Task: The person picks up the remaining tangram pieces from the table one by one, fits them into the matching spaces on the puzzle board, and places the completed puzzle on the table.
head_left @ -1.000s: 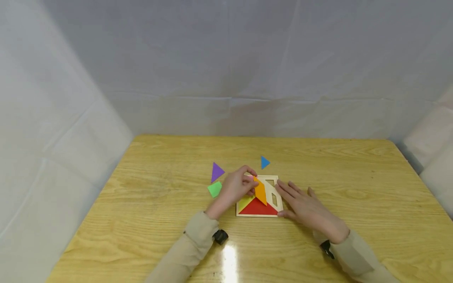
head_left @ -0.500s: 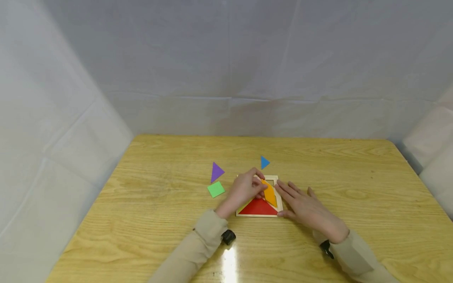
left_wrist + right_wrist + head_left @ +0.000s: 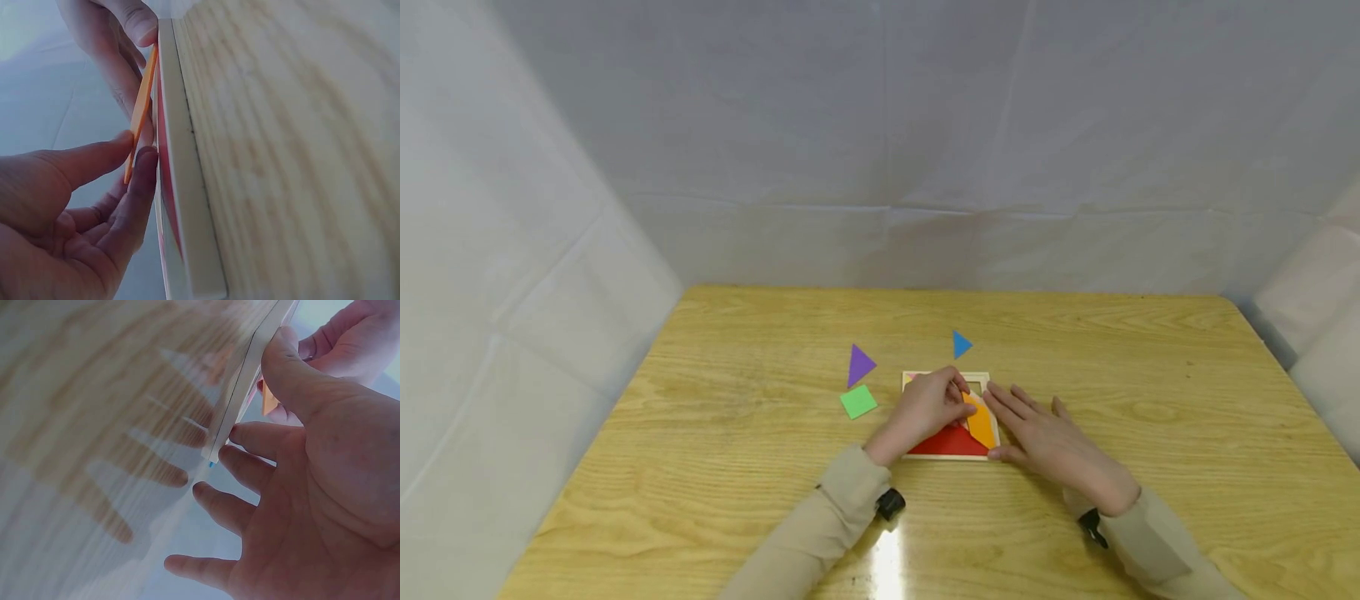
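Note:
Between thumb and fingers my left hand (image 3: 928,406) pinches an orange parallelogram tangram piece (image 3: 981,422). The piece is tilted over the right side of a shallow wooden puzzle tray (image 3: 950,457); its lower tip is close to the tray's right rim, as the left wrist view also shows with the orange piece (image 3: 144,100). A red triangle (image 3: 946,443) lies in the tray's near part. My left hand covers much of the tray's middle. My right hand (image 3: 1052,442) has its fingers spread and touches the tray's right edge with thumb and fingertips.
On the wooden table (image 3: 737,417), a purple triangle (image 3: 861,366) and a green square (image 3: 858,402) lie left of the tray. A small blue triangle (image 3: 961,344) lies behind it. White sheeting (image 3: 880,150) hangs at the back and sides.
My left hand has moved right with the orange parallelogram, from the tray's middle to its right side, and the piece is lowered. The right hand has stayed at the tray's edge.

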`<action>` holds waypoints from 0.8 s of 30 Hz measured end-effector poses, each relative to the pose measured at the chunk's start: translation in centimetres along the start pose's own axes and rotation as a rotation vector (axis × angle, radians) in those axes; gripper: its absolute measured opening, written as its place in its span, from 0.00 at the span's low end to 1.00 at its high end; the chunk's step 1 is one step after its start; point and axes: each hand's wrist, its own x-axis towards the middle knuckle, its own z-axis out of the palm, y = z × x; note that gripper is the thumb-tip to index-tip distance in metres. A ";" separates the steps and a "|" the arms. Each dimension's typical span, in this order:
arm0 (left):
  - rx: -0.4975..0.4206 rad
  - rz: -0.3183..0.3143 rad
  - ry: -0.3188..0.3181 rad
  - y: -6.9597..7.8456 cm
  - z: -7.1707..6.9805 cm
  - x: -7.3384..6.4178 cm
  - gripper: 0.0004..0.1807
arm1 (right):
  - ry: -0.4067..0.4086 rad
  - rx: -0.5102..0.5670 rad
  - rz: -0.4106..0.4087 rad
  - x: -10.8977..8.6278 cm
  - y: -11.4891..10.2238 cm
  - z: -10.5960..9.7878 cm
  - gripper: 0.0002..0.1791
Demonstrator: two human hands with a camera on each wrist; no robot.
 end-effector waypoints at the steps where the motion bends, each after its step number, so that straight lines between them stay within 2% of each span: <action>1: 0.011 0.005 0.000 0.0 0.0 0.0 0.12 | 0.001 -0.001 0.000 0.0 0.0 0.0 0.42; 6: 0.036 0.016 -0.008 0.1 0.1 0.3 0.15 | 0.002 0.001 -0.004 -0.1 0.0 -0.1 0.42; 14: 0.077 -0.018 -0.010 0.7 0.3 0.3 0.14 | 0.009 0.005 -0.009 -0.1 -0.1 -0.1 0.42; 20: 0.150 -0.029 -0.012 1.2 0.4 0.0 0.18 | 0.020 -0.005 -0.012 0.0 0.0 0.0 0.41; 24: 0.200 -0.035 0.008 1.3 0.5 -0.1 0.20 | 0.024 -0.011 -0.014 0.0 0.0 0.0 0.41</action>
